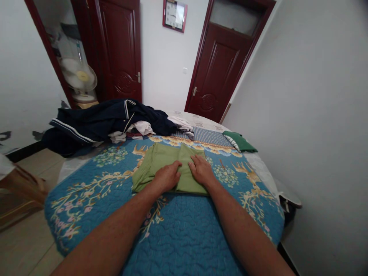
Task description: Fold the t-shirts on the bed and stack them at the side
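Both hands lie palm down on the green cloth [165, 157], side by side and nearly touching. The left hand [168, 177] has loosely curved fingers pressing flat, not clenched. The right hand [202, 170] is the same, fingers spread and released, gripping nothing. Fingertips of both point away from the person. Can't tell if a thumb tucks under a fold, as the thumbs are partly hidden.

The cloth is folded and sits mid-bed on the blue quilt [186, 230]. Its near edge is covered by the hands and wrists, and its left part is rumpled with layers hard to separate. Garment type is unclear.

Behind it lies a dark jacket [109, 119] with white stripes, heaped over white clothes [142, 128] that are mostly buried. A striped cloth [211, 137] lies flat at the far end of the bed, just beside a small green fold [240, 141] near the right wall; what sits under that fold is not readable.

At far left, a fan [79, 76] stands in an open doorway, partly blocked by the jacket heap. A clock [174, 14] on the back wall is cut off by the top edge. A wooden seat [23, 188] is cut off at the left edge. A dark object [289, 199] at the right of the bed is mostly hidden by the quilt.
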Available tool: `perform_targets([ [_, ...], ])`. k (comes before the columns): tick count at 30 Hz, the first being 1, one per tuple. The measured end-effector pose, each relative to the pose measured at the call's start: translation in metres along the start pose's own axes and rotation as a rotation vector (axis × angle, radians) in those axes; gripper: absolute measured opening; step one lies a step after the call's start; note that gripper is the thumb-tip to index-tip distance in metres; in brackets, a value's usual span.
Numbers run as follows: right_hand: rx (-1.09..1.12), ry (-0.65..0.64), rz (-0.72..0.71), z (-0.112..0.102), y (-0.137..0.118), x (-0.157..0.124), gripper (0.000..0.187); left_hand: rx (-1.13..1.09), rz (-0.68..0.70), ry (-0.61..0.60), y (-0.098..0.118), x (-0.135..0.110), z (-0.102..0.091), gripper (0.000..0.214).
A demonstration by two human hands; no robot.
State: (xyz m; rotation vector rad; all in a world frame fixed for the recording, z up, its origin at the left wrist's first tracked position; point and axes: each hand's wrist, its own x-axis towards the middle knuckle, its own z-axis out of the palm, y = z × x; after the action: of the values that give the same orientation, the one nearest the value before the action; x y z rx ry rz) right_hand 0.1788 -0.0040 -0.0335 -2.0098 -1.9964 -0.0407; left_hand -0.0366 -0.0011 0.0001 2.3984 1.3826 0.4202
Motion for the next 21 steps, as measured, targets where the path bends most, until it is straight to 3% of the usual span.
perform_targets([
  [4, 0.003, 0.049, 0.046, -0.003, -0.004, -0.002, 0.059, 0.071, 0.008, 0.150, 0.007, 0.005, -0.006, 0.039],
  [7, 0.014, 0.049, 0.044, -0.005, -0.007, -0.003, 0.058, 0.048, 0.171, 0.285, 0.018, 0.021, -0.006, 0.039],
  [9, 0.036, 0.041, 0.042, -0.007, -0.007, -0.004, 0.054, 0.038, 0.282, 0.273, 0.024, 0.034, 0.002, 0.045],
  [11, 0.065, 0.026, 0.048, -0.008, -0.005, -0.004, 0.052, 0.084, 0.309, 0.213, 0.026, 0.045, 0.015, 0.049],
  [16, 0.127, 0.008, 0.121, -0.005, 0.003, 0.004, 0.055, 0.228, 0.176, 0.147, 0.012, 0.052, 0.046, 0.057],
  [21, 0.154, -0.066, 0.213, -0.005, 0.010, 0.033, 0.065, 0.270, 0.136, 0.163, 0.006, 0.051, 0.048, 0.059],
])
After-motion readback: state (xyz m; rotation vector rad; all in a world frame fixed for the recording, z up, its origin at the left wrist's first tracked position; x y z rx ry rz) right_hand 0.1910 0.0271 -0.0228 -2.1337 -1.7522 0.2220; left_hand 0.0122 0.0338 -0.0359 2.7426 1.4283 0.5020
